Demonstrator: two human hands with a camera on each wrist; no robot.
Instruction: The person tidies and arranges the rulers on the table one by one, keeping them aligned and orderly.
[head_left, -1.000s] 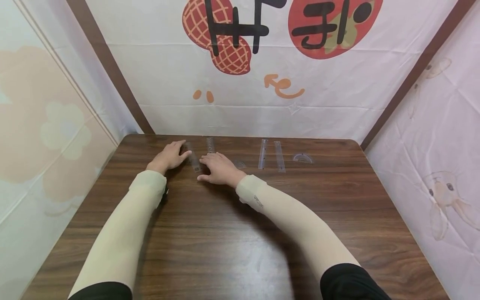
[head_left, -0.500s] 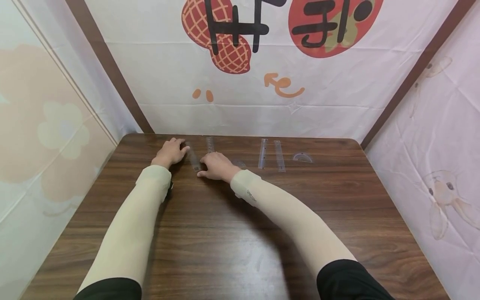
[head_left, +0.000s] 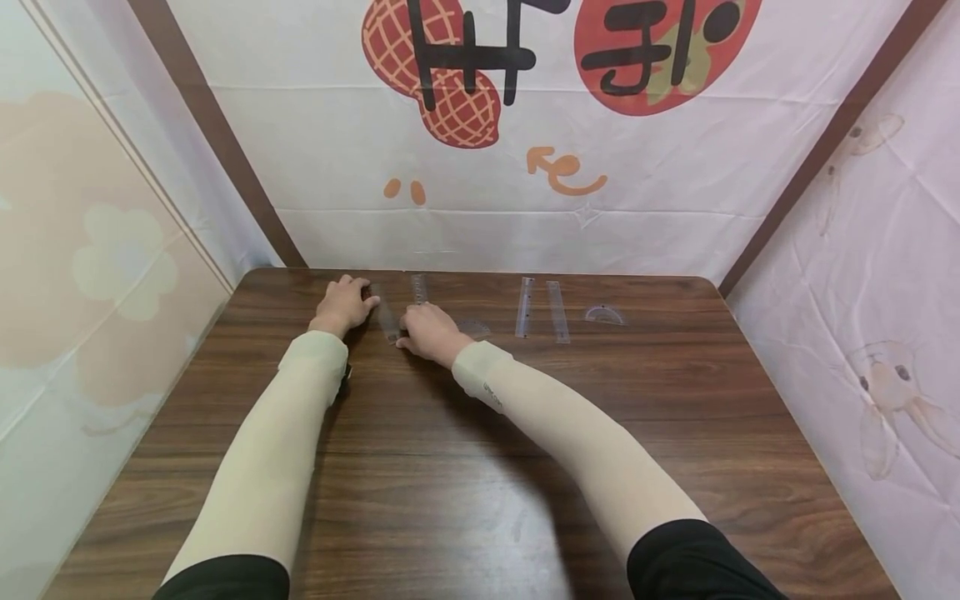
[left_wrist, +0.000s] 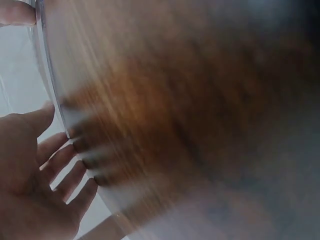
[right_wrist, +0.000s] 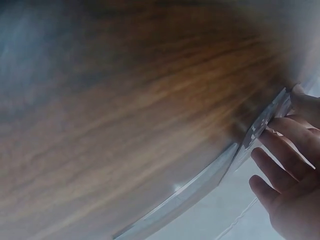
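Observation:
A clear ruler (head_left: 386, 315) lies slanted on the brown table between the two hands. My left hand (head_left: 343, 305) is at its far end, with the thumb tip and index finger beside the edge. In the left wrist view, the fingers of the left hand (left_wrist: 35, 170) are spread, fairly straight, their tips on the tabletop. My right hand (head_left: 431, 331) is at the near end of the ruler. The right wrist view shows the thumb and index finger of the right hand (right_wrist: 295, 155) pinching the printed ruler (right_wrist: 257, 127), the other fingers loosely bent.
Just beyond the right hand stands a second clear ruler (head_left: 419, 287), partly hidden, with a faint protractor (head_left: 476, 327) to its right. Farther right lie two more rulers, one (head_left: 526, 308) beside the other (head_left: 558, 312), and another protractor (head_left: 604, 314). A printed cloth (head_left: 480, 237) hangs behind the table (head_left: 420, 517).
My left hand has shifted slightly right and its fingers have drawn in at the ruler's far end. The right hand's fingers have closed in at the near end.

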